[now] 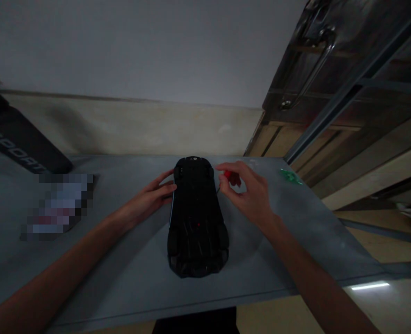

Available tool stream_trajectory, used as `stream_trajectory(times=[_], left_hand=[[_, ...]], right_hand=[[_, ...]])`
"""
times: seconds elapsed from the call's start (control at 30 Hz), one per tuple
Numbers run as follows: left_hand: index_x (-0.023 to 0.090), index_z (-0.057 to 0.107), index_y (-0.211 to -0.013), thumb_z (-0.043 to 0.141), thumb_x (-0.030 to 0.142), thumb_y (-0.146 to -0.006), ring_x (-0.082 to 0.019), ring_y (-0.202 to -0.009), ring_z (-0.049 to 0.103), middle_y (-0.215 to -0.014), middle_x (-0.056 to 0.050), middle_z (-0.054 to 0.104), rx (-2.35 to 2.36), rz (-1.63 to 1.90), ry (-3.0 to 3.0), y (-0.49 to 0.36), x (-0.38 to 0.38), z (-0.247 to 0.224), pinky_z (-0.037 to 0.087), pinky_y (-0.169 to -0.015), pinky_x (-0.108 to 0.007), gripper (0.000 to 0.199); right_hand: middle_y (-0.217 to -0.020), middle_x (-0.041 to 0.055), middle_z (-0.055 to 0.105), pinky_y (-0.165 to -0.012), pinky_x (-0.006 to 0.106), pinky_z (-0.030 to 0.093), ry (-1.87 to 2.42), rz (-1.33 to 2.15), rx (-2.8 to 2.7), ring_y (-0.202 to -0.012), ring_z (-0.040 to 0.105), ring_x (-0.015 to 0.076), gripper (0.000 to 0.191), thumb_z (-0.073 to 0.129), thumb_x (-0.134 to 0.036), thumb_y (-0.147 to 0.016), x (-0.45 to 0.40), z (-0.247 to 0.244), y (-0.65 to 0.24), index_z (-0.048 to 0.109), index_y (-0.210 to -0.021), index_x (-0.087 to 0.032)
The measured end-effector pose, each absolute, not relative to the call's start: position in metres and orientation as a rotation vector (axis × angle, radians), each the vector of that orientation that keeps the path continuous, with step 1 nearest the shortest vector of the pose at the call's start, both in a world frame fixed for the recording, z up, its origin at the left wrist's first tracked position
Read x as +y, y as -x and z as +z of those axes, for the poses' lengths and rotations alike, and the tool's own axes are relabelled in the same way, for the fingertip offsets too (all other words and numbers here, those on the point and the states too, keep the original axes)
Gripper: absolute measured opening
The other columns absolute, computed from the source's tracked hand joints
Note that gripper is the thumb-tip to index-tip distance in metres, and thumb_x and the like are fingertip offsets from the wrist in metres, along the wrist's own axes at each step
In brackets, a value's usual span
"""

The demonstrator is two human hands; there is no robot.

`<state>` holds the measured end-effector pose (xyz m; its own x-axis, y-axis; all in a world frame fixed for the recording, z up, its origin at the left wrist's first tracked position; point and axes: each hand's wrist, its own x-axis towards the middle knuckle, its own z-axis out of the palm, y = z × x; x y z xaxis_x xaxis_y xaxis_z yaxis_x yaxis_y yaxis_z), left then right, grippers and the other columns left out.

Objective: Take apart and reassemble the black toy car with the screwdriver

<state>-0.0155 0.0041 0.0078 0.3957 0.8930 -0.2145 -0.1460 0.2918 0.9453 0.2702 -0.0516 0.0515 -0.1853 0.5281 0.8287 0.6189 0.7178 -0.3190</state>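
A black toy car lies upside down on the grey table, its wheels and dark underside facing up. My left hand rests against the car's left side near the far end, fingers apart. To the right of the car, my right hand is raised with its fingers curled round a small red item, of which a thin dark shaft shows beside the thumb. That hand is close to the car's far right wheel.
A black object lettered SPORT leans in from the left. Near it lies a blurred-out flat item. A small green item is on the table's right side. Behind stand a wall and a door with a metal handle.
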Motion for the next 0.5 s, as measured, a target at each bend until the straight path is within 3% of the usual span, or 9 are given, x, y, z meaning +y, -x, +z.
stream_trajectory(times=[0.13,0.37,0.5], left_hand=[[0.031,0.063,-0.168,0.095,0.035,-0.091,-0.035,-0.150,0.070,-0.152,-0.012,0.082,0.901,0.842,-1.044,0.0153,0.0038,0.0075,0.060,-0.120,-0.044,0.084],[0.033,0.066,-0.166,0.093,0.039,-0.093,-0.035,-0.147,0.073,-0.149,-0.011,0.083,0.895,0.831,-1.085,0.0148,0.0018,0.0112,0.060,-0.119,-0.045,0.078],[0.033,0.066,-0.165,0.095,0.039,-0.090,-0.034,-0.150,0.070,-0.151,-0.010,0.082,0.921,0.832,-1.058,0.0142,0.0017,0.0104,0.059,-0.121,-0.043,0.081]], right_hand=[[-0.086,-0.0019,0.074,-0.072,0.030,0.059,0.939,-0.100,-1.830,-0.067,0.064,0.0148,0.013,0.065,-0.020,-0.109,-0.0533,0.0512,-0.2719,0.075,-0.113,-0.029],[-0.105,0.0023,0.078,-0.080,0.034,0.061,0.910,0.003,-1.939,-0.082,0.071,0.0189,0.037,0.058,-0.015,-0.108,-0.0551,0.0547,-0.2715,0.068,-0.141,-0.029],[-0.095,-0.0014,0.075,-0.075,0.030,0.059,0.918,0.008,-1.902,-0.076,0.069,0.0162,0.028,0.062,-0.014,-0.108,-0.0540,0.0522,-0.2694,0.068,-0.130,-0.029]])
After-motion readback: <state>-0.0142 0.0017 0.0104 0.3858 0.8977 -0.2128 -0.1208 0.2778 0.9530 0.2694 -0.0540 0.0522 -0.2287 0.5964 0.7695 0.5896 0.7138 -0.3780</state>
